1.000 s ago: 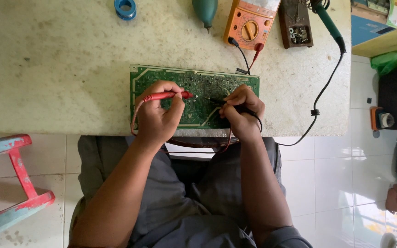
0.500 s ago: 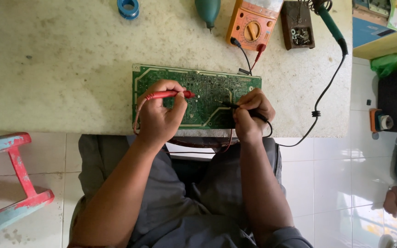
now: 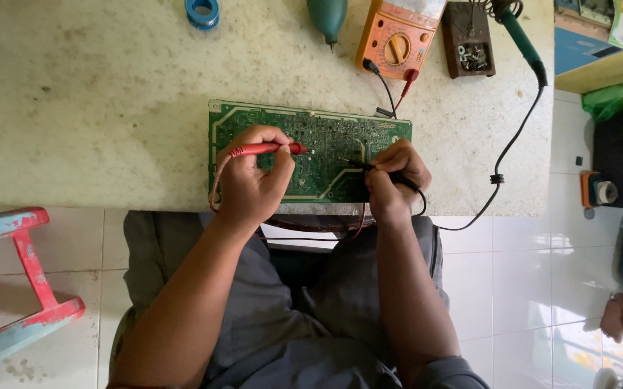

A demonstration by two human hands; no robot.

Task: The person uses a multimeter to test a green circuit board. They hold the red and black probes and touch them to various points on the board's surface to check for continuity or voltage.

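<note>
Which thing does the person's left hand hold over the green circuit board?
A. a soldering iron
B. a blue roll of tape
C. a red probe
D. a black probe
C: the left hand grips a red probe whose tip rests on the green circuit board, while the right hand holds the black probe.

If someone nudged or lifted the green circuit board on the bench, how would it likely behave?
The green circuit board looks like a thin flat panel, so probably stiff and light. It lies flat on the stone bench, so it would likely slide, not roll or tip. With the left hand and right hand resting on it, it probably stays put.
</note>
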